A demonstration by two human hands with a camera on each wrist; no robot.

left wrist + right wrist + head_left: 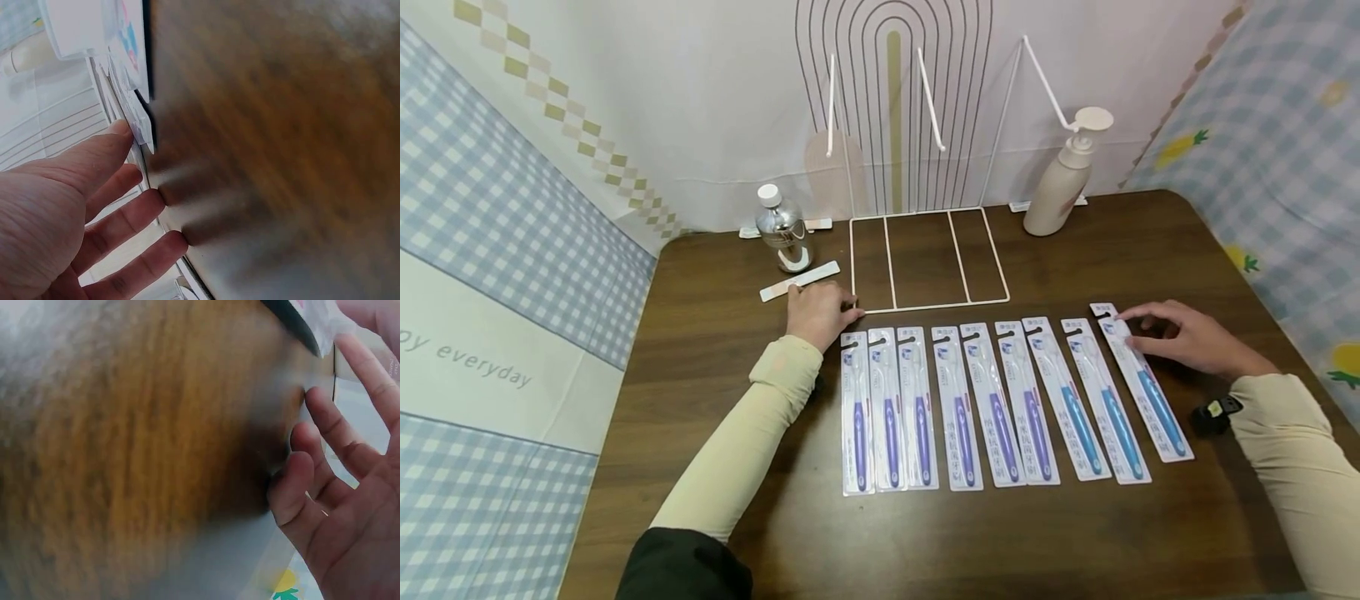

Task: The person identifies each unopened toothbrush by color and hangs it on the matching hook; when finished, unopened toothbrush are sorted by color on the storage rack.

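Left hand (820,313) and right hand (1186,337): fingers apart. The toothbrush pack (1144,385) nearest the table's (985,546) right edge seems light, stiffish; pinch its sides.

Along the near edge of the table (985,542) I have bare wood to slide across, and more beyond my left hand (820,312) toward the left edge. The row of packaged toothbrushes (992,404) bars the middle. Near the far edge, the wire rack (891,263) juts its prongs forward, between a bottle (784,233) and a pump dispenser (1060,187).
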